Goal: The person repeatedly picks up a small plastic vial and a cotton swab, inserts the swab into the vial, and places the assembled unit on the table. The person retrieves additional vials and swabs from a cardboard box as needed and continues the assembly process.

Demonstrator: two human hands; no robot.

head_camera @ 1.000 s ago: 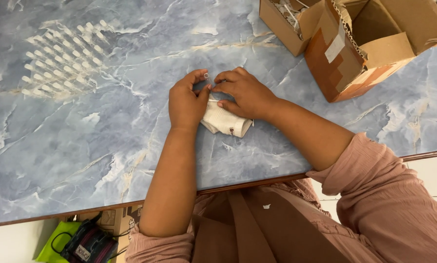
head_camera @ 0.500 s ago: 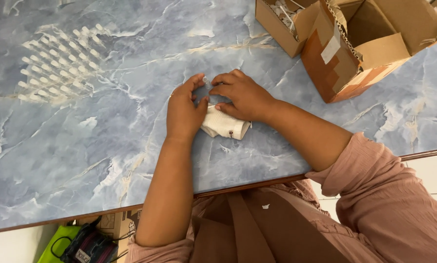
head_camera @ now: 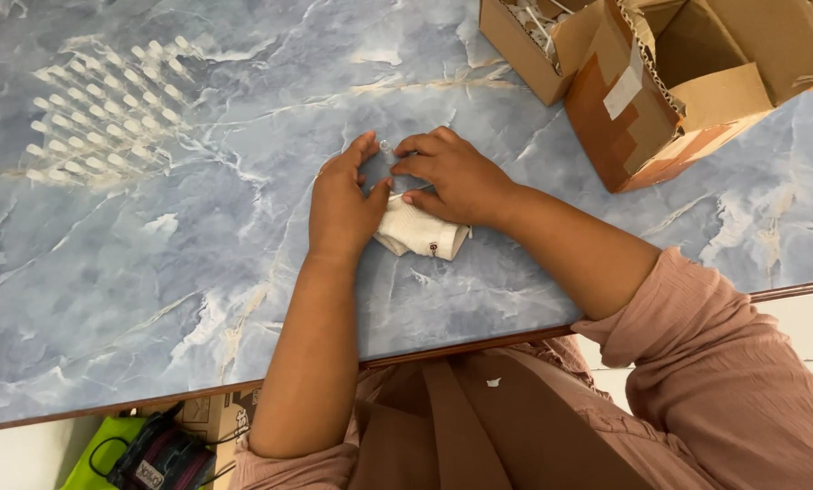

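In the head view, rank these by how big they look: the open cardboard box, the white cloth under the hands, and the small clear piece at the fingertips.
1. Cardboard box, cut off by the frame
2. White cloth, partly covered by both hands
3. Small clear piece

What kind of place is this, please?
Probably a small workshop or packing table: rows of small white pieces laid out on a blue marble-pattern tabletop, with open cardboard boxes beside them.
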